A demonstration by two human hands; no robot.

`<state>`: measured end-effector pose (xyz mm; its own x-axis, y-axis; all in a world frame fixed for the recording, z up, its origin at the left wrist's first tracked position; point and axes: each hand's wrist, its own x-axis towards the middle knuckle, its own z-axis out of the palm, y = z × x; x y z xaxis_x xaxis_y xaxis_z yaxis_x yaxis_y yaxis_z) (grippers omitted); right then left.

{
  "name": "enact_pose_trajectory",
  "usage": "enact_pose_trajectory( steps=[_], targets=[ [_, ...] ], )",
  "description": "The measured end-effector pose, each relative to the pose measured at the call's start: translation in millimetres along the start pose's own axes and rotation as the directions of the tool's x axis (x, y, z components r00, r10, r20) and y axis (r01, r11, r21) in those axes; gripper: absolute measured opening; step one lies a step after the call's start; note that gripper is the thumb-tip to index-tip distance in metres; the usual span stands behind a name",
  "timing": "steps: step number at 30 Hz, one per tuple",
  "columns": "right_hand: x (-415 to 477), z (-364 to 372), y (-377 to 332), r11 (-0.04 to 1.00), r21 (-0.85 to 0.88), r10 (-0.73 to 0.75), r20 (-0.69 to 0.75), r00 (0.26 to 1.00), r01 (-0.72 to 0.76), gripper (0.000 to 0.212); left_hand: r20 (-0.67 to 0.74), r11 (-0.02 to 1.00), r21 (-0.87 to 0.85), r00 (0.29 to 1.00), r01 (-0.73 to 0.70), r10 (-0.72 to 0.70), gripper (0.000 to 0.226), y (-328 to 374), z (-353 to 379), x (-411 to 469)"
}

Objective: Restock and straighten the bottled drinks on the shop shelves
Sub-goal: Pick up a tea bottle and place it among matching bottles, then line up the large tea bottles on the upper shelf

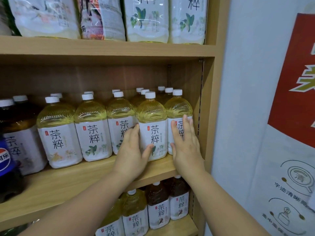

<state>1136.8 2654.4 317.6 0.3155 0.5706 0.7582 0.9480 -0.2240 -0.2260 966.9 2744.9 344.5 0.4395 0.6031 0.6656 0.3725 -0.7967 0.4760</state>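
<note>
Large yellow tea bottles with white caps and white labels stand in rows on the middle shelf [95, 169]. One front bottle [152, 123] sits second from the right, slightly ahead of its neighbours. My left hand [131, 150] lies flat against its left side, fingers straight and pointing up, thumb across the lower front of the label. My right hand [185, 145] is flat with straight fingers at that bottle's right side, covering part of the rightmost bottle [179, 108].
Dark tea bottles [18, 126] and a blue cola bottle [5, 160] stand at the shelf's left end. The wooden side panel [207, 116] is close on the right. More tea bottles fill the upper shelf [146, 19] and lower shelf [158, 206]. A poster [289, 99] hangs on the wall.
</note>
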Motion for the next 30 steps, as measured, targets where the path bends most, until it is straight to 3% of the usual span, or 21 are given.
enact_pose_trajectory(
  steps=[12, 17, 20, 22, 26, 30],
  targets=[
    [-2.1, -6.2, 0.8, 0.984, 0.139, 0.1, 0.075, 0.992, -0.11, 0.088, 0.034, 0.997, -0.073, 0.999, 0.03, -0.028, 0.081, -6.9, -3.0, 3.4],
    [-0.4, -21.5, -0.3, 0.991, 0.059, 0.108, 0.165, 0.98, -0.119, 0.097, 0.046, 0.997, -0.055, 0.997, 0.056, -0.054, 0.082, -6.1, -3.5, 4.2],
    [-2.0, -46.8, -6.0, 0.986, 0.117, 0.095, 0.187, 0.978, -0.119, 0.071, 0.055, 0.998, -0.023, 0.997, 0.06, -0.059, 0.081, 1.0, -10.7, -2.3],
    [1.4, -70.3, -12.6, 0.976, 0.184, 0.089, 0.139, 0.986, -0.114, 0.064, 0.029, 0.999, -0.024, 0.999, 0.043, -0.042, 0.075, 11.7, -21.1, -10.1],
    [31.3, -126.0, -34.9, 0.962, 0.272, 0.037, -0.11, 0.993, -0.006, 0.056, -0.109, 0.992, -0.033, 0.987, -0.119, 0.115, 0.064, 52.7, -56.5, -8.8],
    [74.2, -182.9, -63.8, 0.931, 0.338, -0.022, -0.326, 0.945, 0.138, 0.054, -0.293, 0.937, -0.03, 0.9, -0.347, 0.324, 0.055, 109.8, -114.5, 20.3]
  ],
)
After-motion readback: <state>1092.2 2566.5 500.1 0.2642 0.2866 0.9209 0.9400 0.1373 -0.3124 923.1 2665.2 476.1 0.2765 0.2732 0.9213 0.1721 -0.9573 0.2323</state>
